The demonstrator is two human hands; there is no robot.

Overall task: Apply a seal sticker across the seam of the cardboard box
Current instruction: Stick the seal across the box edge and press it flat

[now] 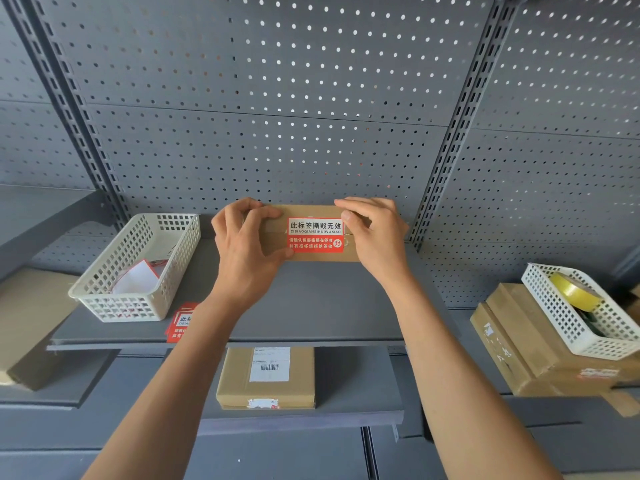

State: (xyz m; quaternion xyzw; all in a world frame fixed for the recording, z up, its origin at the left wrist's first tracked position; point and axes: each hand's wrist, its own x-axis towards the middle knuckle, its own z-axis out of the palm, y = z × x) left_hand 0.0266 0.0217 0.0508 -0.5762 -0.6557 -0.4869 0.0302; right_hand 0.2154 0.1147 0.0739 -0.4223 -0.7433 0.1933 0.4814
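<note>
A flat brown cardboard box [311, 211] lies at the back of the grey shelf [311, 306], against the pegboard. A red and white seal sticker [315, 234] lies across its top, over the seam. My left hand [242, 247] grips the box's left end, thumb at the sticker's lower left corner. My right hand [375, 233] holds the right end, its thumb touching the sticker's right edge.
A white basket [138, 268] with sticker sheets stands at the left of the shelf, and loose red stickers [181, 322] lie at its front edge. Below sits a labelled box [266, 377]. At right, a white basket [581, 310] with yellow tape rests on stacked boxes [526, 355].
</note>
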